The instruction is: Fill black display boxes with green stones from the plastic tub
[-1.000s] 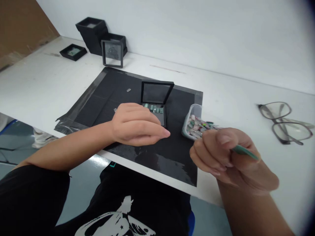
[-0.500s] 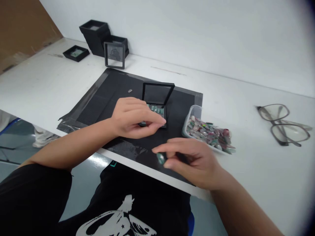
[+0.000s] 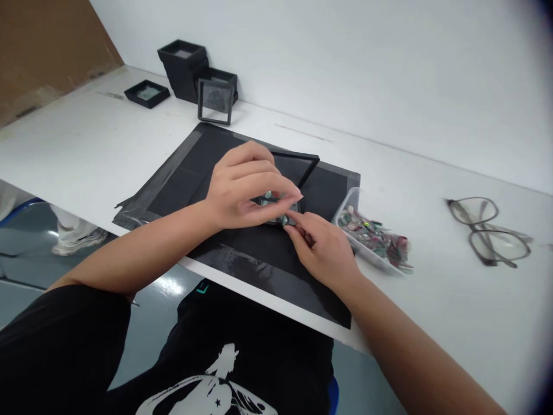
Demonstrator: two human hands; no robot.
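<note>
A small black display case (image 3: 310, 168) stands open on the dark mat, its clear-windowed lid raised. Polished green stones and a reddish one show in its base, partly hidden by my hands. My left hand (image 3: 244, 187) hovers over the case, thumb and forefinger closed to a pinch; whatever is at the tips, if anything, cannot be made out. At the case's front edge, my right hand (image 3: 324, 248) pinches a small green stone (image 3: 284, 220) between thumb and forefinger. Right of that hand is a clear plastic tub (image 3: 349, 202) of mixed polished stones.
The black mat (image 3: 259, 262) reaches the white table's front edge. Eyeglasses (image 3: 488, 230) lie on the right. At the back left are stacked black cases (image 3: 184, 72), an upright clear-windowed frame (image 3: 215, 102) and a low black case holding pale green pieces (image 3: 147, 93).
My right hand has carried the green stone forward and left, from above the mat's near part to the case's front edge. My left hand has risen slightly, its fingers more arched.
</note>
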